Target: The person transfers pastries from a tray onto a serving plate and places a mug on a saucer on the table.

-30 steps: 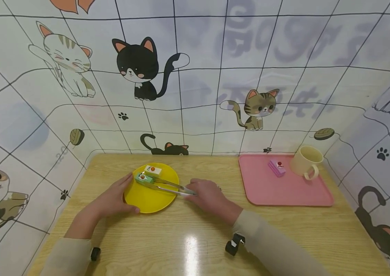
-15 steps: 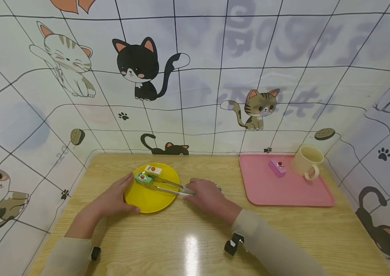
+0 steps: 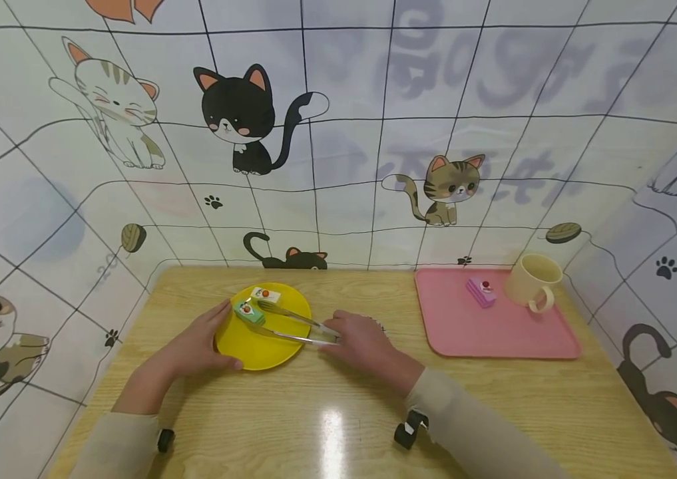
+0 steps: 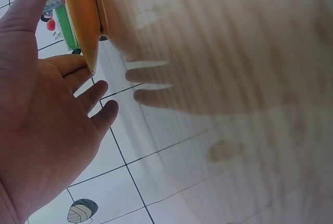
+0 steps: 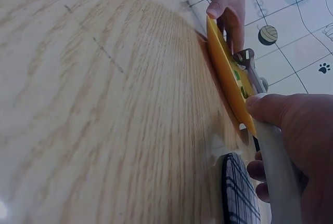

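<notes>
My left hand (image 3: 197, 342) holds the left edge of a yellow plate (image 3: 263, 352), its thumb at the near rim and its fingers along the far left rim. My right hand (image 3: 365, 346) grips metal tongs (image 3: 292, 337), their pale handle (image 5: 276, 167) under the thumb in the right wrist view. The tongs' arms stand spread over the plate, tips beside a small green toy cake slice (image 3: 249, 313). A white toy cake slice (image 3: 265, 295) lies just behind it. In the left wrist view the plate (image 4: 80, 16) meets my fingers edge-on.
To the right a pink tray (image 3: 500, 336) carries a purple toy cake slice (image 3: 481, 292) and a cream mug (image 3: 532, 279). A dark checked flat item (image 5: 240, 190) lies on the wooden table (image 3: 290, 426) below my right hand. Cat-print walls (image 3: 350, 206) close off the back and sides.
The tongs' arms have spread apart and moved off the green slice, which now sits slightly turned on the plate. My right hand has shifted very little; the left hand and plate stay still.
</notes>
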`<state>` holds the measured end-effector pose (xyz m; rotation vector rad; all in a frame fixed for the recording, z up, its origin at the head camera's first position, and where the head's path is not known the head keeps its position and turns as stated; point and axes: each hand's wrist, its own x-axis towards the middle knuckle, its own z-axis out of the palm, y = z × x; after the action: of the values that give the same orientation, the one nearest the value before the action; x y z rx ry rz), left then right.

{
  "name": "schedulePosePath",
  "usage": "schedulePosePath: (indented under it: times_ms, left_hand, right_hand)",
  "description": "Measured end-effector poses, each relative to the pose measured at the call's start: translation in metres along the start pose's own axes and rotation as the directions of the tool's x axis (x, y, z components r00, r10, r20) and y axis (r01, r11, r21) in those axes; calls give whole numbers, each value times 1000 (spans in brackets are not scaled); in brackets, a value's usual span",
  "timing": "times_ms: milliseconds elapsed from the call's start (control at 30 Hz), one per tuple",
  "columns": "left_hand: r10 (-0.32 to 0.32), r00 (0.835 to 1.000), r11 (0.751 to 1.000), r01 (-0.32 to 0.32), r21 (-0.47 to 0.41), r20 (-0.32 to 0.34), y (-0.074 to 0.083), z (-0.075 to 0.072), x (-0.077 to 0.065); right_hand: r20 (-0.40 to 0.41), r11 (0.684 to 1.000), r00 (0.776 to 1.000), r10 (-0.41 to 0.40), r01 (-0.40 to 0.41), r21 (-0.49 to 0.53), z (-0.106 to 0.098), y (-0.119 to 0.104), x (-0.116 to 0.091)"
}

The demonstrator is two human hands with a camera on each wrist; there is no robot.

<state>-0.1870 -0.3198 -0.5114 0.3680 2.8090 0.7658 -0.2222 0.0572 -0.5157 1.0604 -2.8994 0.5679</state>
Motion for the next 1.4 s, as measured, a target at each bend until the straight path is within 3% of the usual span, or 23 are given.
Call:
schedulePosePath:
  times_ms: [300,767,1067,1400]
  left_hand:
    - [-4,1000,1000,5,-13,9,3,-1,0]
    - [-7,1000,1000,7,1,9,-1,1,0]
    - [-15,1000,1000,15,-1,12,1,0,0]
    - [-27,999,1000,27,6,18,-1,1,1]
  right_hand:
    - [-54,999,998,25,-22,43,-1,9,-16]
    - [-135,982,980,148,-130,135,-21,26,-61]
    - [-223,976,959,177,-142,166,-34,48,-93]
    - [-251,943,915,317,-276,187,-53,87,-131]
